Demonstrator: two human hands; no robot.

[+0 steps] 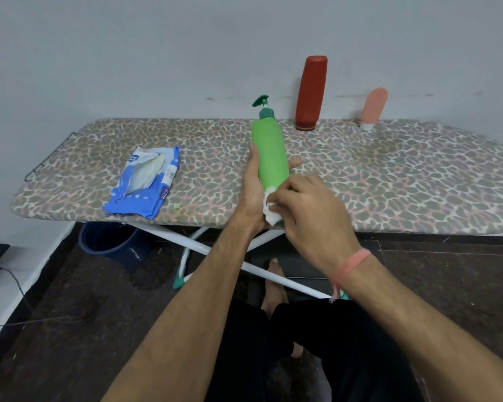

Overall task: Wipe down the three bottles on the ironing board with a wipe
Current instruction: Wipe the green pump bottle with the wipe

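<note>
The left hand holds the green bottle while the right hand pinches the wipe at its bottom, so a hard rub could make the bottle slip and fall on the ironing board.

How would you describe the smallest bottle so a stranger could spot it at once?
Find the ironing board with the leopard-print cover, then follow its far edge by the wall. Right of the tall red bottle stands the pink bottle, cap down, the shortest and palest.

Green bottle, red bottle, leopard-print ironing board
</note>
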